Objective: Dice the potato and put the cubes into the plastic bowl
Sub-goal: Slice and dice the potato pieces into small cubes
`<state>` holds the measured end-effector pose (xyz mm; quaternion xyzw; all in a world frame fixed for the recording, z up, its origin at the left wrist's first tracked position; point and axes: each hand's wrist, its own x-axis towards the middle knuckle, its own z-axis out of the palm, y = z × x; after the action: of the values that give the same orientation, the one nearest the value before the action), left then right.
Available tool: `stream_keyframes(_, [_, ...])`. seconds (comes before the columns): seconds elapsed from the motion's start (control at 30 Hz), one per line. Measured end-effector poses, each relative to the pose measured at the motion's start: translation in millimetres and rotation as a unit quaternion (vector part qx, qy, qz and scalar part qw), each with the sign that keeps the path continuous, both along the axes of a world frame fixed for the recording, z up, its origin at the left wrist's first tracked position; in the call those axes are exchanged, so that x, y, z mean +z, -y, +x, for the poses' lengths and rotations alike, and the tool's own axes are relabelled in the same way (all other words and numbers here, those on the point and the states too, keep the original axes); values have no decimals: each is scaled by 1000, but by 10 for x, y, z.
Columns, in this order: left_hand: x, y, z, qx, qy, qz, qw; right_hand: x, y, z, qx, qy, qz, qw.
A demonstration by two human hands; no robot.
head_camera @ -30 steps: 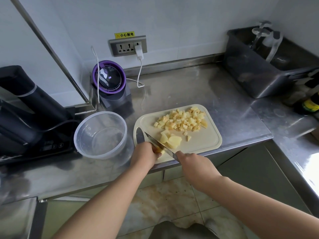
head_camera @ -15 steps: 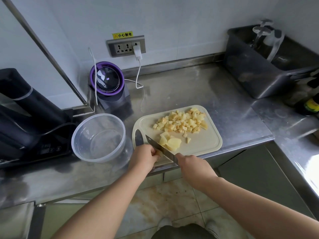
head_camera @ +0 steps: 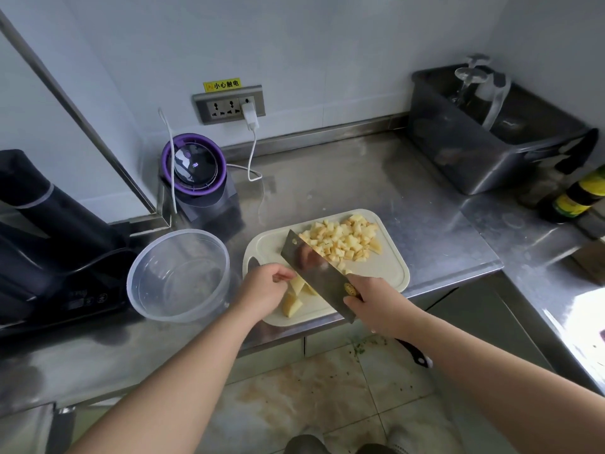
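A cream cutting board [head_camera: 389, 273] lies at the counter's front edge. On its far half sits a pile of potato cubes [head_camera: 343, 239]. Larger uncut potato pieces [head_camera: 294, 298] lie at the near left. My right hand [head_camera: 376, 306] grips the handle of a cleaver [head_camera: 311, 267], whose broad blade is tilted flat side up above the board. My left hand [head_camera: 265, 290] hovers over the potato pieces with curled fingers; whether it holds one cannot be told. The clear plastic bowl [head_camera: 178, 273] stands empty left of the board.
A purple-rimmed appliance [head_camera: 196, 172] with a white cable stands behind the bowl. A black cooker [head_camera: 49, 244] fills the left. A dark tub [head_camera: 484, 139] sits at the back right, bottles [head_camera: 576, 194] beside it. The counter edge drops to a tiled floor.
The cleaver has been lifted from the potato and tilted so its flat side shows. My left hand has drawn back slightly, uncovering the cut potato pieces.
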<state>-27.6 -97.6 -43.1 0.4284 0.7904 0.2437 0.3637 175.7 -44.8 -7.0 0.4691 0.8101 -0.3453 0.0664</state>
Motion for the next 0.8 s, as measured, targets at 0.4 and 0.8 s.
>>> stream_keyframes(0.4, [113,-214,182,239,524,10,818,125,-69,31,-79,-130,-142,978])
stream_keyframes(0.8, [-247,-245,-56,-2,24,-61,998,185,-207,152,-122,-128,-102,979])
